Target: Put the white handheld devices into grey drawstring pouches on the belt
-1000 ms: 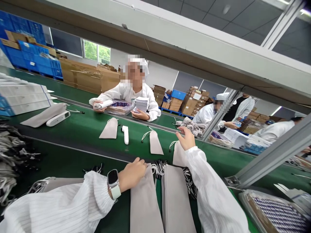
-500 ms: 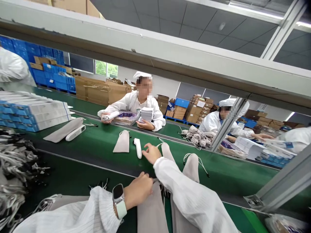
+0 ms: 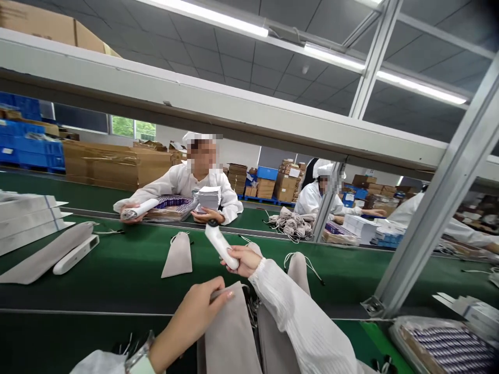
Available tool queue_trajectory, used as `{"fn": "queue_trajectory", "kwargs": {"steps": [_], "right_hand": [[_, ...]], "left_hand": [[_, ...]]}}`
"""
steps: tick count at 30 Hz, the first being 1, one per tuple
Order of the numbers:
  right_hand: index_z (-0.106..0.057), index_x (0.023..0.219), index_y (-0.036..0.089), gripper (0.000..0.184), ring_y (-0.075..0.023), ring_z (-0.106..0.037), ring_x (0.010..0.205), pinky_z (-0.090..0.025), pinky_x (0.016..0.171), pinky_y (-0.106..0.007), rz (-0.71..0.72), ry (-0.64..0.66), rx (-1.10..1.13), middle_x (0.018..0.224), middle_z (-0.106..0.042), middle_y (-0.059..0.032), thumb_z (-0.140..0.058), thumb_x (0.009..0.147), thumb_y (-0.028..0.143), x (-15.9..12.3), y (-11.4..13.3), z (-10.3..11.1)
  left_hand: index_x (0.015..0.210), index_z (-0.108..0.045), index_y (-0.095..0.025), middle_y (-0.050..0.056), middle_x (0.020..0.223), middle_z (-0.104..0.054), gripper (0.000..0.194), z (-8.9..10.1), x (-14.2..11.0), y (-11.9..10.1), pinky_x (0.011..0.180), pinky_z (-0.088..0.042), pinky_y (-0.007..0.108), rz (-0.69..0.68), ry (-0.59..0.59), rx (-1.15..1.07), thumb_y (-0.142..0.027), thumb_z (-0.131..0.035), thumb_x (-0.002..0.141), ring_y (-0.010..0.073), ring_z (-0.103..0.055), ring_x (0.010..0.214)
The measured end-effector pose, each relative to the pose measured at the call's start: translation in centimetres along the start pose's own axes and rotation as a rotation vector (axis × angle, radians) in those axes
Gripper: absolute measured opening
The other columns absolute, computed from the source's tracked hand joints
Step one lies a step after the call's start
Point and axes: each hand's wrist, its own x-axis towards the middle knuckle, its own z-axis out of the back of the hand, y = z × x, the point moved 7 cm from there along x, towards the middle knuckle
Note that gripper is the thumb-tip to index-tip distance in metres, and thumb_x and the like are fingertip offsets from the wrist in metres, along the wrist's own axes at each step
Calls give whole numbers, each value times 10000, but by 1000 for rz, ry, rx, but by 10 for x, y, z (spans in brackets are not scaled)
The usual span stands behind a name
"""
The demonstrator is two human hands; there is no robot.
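White and slender, a handheld device [image 3: 219, 244] slants above the green belt [image 3: 136, 288], its dark tip pointing far and left — the right hand [image 3: 246, 261] closes its fingers round the near end. Nearer, I see the left hand [image 3: 195, 309] pinching the top edge of a grey pouch [image 3: 231, 337] between thumb and fingers. Left of the device, a second pouch [image 3: 178, 257] lies on the belt — beyond it, a co-worker [image 3: 175, 182] holds a white stack [image 3: 209, 197].

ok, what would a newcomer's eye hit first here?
Probably the white handheld device in the right hand, above the green belt near the centre. Below it, the left hand grips a grey pouch at its far end. Across the belt, a co-worker holds a white stack.
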Motion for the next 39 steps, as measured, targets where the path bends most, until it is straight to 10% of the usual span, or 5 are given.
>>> {"fn": "queue_trajectory", "kwargs": {"steps": [10, 20, 25, 33, 39], "right_hand": [[-46, 1198, 348, 967, -204, -615, 778, -465, 641, -348, 256, 240, 430, 838, -577, 11, -717, 530, 152, -72, 41, -1], [-528, 829, 163, 404, -45, -444, 534, -352, 445, -148, 240, 261, -10, 650, -507, 40, -670, 554, 423, -65, 26, -9], [-593, 803, 150, 521, -48, -426, 427, -324, 384, -158, -1, 446, -318, 544, -492, 26, -393, 685, 617, -70, -1, -26], [-552, 823, 161, 394, -52, -364, 348, -300, 383, -160, 435, -577, -270, 395, -447, 54, -421, 725, 520, -76, 46, 76], [-426, 1107, 206, 591, -11, -310, 363, -280, 368, -150, 257, 418, 20, 744, -589, 3, -538, 623, 527, -93, 39, -10]], "left_hand": [[730, -429, -173, -48, 624, -324, 302, -4, -6, -19, 494, -245, 188, -31, 240, -371, -459, -367, 805, 90, -310, 552], [733, -473, -192, 16, 882, -388, 224, 14, 1, -10, 657, -348, 216, -120, -94, -215, -397, -413, 800, 138, -416, 774], [672, -469, -180, 23, 876, -387, 278, 20, 4, -9, 628, -365, 211, -89, -129, -166, -424, -404, 790, 144, -434, 787], [609, -453, -166, -63, 478, -268, 424, 23, -26, -22, 382, -157, 193, 237, 305, -244, -551, -350, 754, 68, -220, 401], [679, -513, -180, -53, 460, -262, 375, 51, -39, -50, 378, -182, 192, 111, -17, -533, -497, -349, 795, 73, -218, 405]]}}
